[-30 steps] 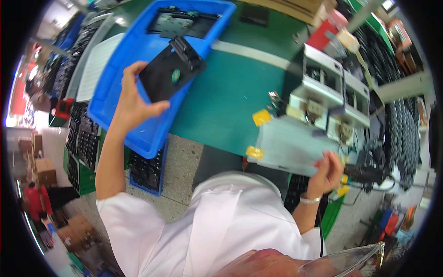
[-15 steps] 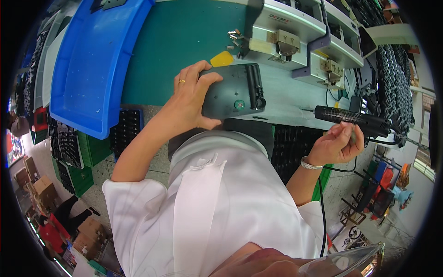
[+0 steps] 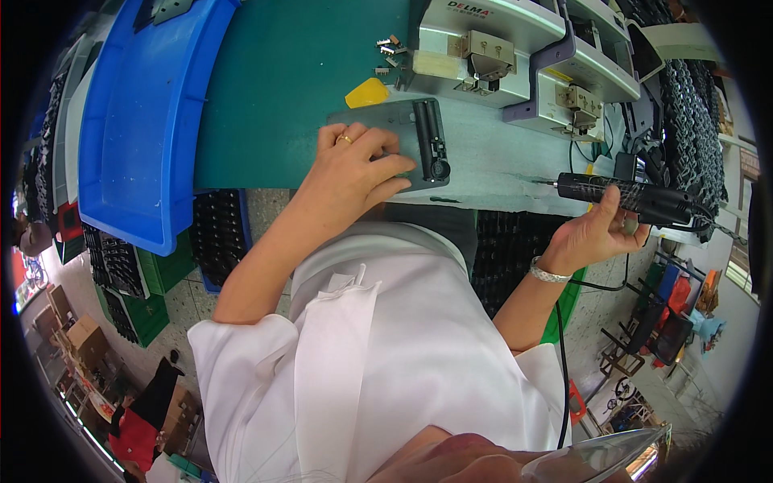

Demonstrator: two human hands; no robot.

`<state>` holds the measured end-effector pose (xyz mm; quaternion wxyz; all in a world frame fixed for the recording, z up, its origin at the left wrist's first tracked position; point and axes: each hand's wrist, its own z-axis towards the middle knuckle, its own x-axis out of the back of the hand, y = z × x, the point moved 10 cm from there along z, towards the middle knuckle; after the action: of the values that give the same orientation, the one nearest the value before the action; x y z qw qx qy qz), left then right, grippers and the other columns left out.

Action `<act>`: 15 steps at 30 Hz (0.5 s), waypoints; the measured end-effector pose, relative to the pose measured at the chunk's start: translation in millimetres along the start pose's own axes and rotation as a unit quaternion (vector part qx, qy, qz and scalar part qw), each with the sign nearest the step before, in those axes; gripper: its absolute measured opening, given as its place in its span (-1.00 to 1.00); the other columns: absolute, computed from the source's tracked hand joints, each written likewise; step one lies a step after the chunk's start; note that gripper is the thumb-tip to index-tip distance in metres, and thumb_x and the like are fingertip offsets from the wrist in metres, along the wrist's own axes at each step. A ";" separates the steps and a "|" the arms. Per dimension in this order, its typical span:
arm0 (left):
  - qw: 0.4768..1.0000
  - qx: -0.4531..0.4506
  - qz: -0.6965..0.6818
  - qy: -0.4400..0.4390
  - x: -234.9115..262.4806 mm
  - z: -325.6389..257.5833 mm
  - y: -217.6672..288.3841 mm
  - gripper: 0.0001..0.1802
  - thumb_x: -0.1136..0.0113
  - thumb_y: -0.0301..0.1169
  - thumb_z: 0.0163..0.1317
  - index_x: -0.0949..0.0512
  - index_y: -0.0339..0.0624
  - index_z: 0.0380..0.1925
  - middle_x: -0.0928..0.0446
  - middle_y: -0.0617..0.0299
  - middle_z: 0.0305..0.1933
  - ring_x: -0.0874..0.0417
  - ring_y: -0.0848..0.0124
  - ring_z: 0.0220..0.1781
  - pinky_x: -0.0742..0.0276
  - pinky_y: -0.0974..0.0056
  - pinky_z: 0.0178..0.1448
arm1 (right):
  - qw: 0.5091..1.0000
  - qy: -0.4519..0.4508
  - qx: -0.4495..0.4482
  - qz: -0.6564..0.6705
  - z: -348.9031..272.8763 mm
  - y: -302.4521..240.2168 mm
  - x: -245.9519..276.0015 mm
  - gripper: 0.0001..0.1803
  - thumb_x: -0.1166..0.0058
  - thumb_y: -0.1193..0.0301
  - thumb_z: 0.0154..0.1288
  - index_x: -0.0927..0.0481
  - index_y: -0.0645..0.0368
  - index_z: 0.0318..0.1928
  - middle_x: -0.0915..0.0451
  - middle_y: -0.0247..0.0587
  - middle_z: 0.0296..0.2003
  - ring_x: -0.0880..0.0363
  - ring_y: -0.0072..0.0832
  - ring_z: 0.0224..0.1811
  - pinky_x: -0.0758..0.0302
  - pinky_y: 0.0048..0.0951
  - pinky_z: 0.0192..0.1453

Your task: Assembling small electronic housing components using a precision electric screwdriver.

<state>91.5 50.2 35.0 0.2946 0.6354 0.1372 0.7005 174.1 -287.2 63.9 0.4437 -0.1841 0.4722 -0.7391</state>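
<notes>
Left hand (image 3: 352,171) shifted inward, dark panel (image 3: 403,122) beneath

Assembly workshop | electric screwdriver (image 3: 624,197) | silver bench machines (image 3: 515,28) | blue bin (image 3: 141,153)

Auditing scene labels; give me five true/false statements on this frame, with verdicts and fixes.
1. The left hand touches the black plate. True.
2. The plate lies inside the blue tray. False: on the workbench, right of the tray.
3. The right hand is at the black handheld tool. True.
4. That tool points away from the plate. False: toward it.
5. A bracelet circles the left wrist. False: the bracelet is on the right.
</notes>
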 end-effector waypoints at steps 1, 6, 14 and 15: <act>1.000 0.001 -0.001 0.001 -1.7 1.5 -1.2 -0.68 -0.38 -0.35 0.01 -0.62 0.00 -0.16 -0.49 0.28 -0.09 -0.47 0.34 -0.11 -0.20 0.15 0.15 | 1.000 -0.001 0.000 -0.001 1.4 -0.9 -4.7 -0.35 -0.25 0.65 0.14 -0.14 0.12 0.13 -0.41 -0.20 -0.13 -0.53 -0.41 -0.19 -0.60 -0.40 -0.03; 0.998 -0.048 0.012 0.036 2.2 3.9 5.6 -0.72 -0.36 -0.47 -0.01 -0.59 -0.14 -0.23 -0.51 0.21 -0.16 -0.51 0.26 -0.15 -0.36 0.18 0.04 | 0.992 -0.062 -0.088 0.069 -4.7 5.6 -40.5 -0.27 -0.11 0.69 0.21 -0.01 0.04 0.26 -0.34 -0.01 0.06 -0.56 -0.30 -0.05 -0.65 -0.19 0.01; 0.995 -0.072 0.037 0.054 6.6 -1.1 17.7 -0.69 -0.32 -0.59 -0.12 -0.56 -0.20 -0.29 -0.53 0.16 -0.15 -0.57 0.19 -0.16 -0.49 0.14 -0.03 | 0.899 -0.311 -0.126 0.282 -11.0 -54.1 -104.4 -0.47 -0.19 0.40 0.25 -0.22 0.10 0.14 -0.51 0.01 -0.33 -0.53 -0.40 -0.43 -0.56 -0.39 -0.46; 0.996 -0.063 0.028 0.055 7.2 0.5 16.3 -0.70 -0.32 -0.60 -0.10 -0.57 -0.20 -0.28 -0.53 0.16 -0.15 -0.57 0.19 -0.15 -0.50 0.15 -0.04 | 0.892 -0.337 -0.116 0.276 -12.5 -60.5 -118.7 -0.52 -0.25 0.33 0.23 -0.29 0.16 0.04 -0.50 -0.08 -0.48 -0.51 -0.39 -0.51 -0.54 -0.43 -0.46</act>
<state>87.9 41.5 50.1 0.3062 0.5798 0.0904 0.7496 200.2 -172.3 127.3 0.7382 -0.3345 0.4084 -0.4201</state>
